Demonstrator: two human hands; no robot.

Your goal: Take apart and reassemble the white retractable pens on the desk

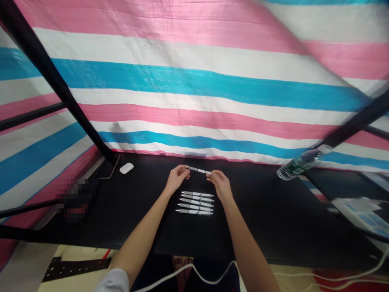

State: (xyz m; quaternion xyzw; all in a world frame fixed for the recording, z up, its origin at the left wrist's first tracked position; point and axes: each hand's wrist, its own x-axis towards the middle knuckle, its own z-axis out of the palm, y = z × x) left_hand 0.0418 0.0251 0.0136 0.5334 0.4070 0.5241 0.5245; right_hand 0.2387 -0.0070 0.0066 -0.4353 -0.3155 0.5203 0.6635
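A white pen (pixel 197 169) with a grey grip is held level above the black table, its tip end pointing left. My left hand (pixel 177 179) pinches the tip end between thumb and fingers. At the opposite end, my right hand (pixel 221 185) closes its fingertips on the pen. Just below, between my forearms, several similar pens (pixel 196 205) lie side by side in a neat stack of rows, tips to the left. Neither hand touches those pens.
On the black table (pixel 258 219), a white earbud case (pixel 126 168) sits at the back left, near a dark phone-like slab (pixel 107 168). A clear plastic bottle (pixel 299 164) leans at the right. Striped sheeting (pixel 194 93) hangs behind; a white cable (pixel 170 276) crosses in front.
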